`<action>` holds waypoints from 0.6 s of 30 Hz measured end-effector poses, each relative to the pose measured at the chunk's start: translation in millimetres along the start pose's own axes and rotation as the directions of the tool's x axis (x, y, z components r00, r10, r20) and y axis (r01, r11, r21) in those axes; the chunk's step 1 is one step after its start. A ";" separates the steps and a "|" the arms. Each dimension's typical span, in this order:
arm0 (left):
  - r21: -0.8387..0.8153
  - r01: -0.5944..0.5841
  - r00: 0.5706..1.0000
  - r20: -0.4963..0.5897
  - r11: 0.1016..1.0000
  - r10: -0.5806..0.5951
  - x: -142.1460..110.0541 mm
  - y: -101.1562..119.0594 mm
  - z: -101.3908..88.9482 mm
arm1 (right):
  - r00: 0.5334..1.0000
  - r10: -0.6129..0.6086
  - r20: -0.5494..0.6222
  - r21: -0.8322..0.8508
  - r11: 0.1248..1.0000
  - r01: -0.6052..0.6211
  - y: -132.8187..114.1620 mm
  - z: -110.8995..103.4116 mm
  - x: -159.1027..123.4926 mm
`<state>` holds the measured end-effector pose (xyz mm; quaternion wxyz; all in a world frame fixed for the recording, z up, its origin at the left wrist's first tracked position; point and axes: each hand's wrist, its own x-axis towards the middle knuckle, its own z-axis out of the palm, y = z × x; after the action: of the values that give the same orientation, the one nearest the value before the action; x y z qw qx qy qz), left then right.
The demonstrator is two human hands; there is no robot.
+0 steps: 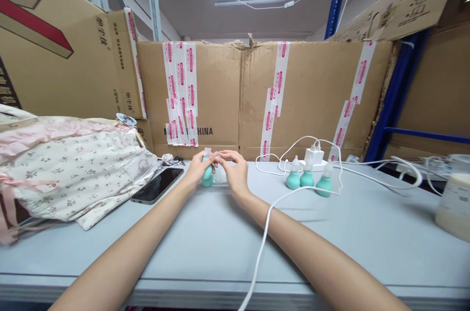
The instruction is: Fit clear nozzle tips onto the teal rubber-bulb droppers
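Note:
A teal squeeze bulb with a clear tip (207, 179), which looks like a nasal aspirator, is upright over the table in my left hand (196, 171). The fingers of that hand wrap round its upper part. My right hand (236, 173) meets the left at the fingertips, its thumb and fingers pinched together beside the bulb. Whether anything small sits in that pinch is hidden. Something clear (221, 175) shows just below the right fingers, too faint to name. To the right, three more teal bulbs (307, 179) with clear tips stand close together.
A white cable (265, 232) runs over my right forearm to the white charger (314, 155) at the back. A dark phone (157, 186) and a floral bag (81, 164) lie left. A clear tub (455, 203) stands far right. Cardboard (213, 90) walls the table's back.

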<state>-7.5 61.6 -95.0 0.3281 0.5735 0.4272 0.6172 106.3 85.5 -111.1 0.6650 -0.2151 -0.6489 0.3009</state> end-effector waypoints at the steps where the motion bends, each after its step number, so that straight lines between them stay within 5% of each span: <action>1: -0.005 0.000 1.000 0.002 1.000 0.000 -0.1 0.3 0.1 | 1.000 0.003 -0.008 0.004 1.000 -0.003 -0.6 0.3 0.2; 11: 0.004 -0.029 1.000 0.013 1.000 0.029 -0.9 2.2 -2.2 | 0.992 0.122 -0.010 0.119 0.986 -0.120 -7.5 0.8 5.1; 18: 0.000 -0.037 0.999 0.008 0.999 0.037 -1.4 5.4 -3.3 | 0.930 0.357 0.090 0.434 0.826 -0.359 -4.8 5.6 8.3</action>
<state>-10.2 57.5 -90.7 0.3183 0.5838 0.4154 0.6208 101.2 87.0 -101.4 0.6263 -0.1750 -0.5129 0.5604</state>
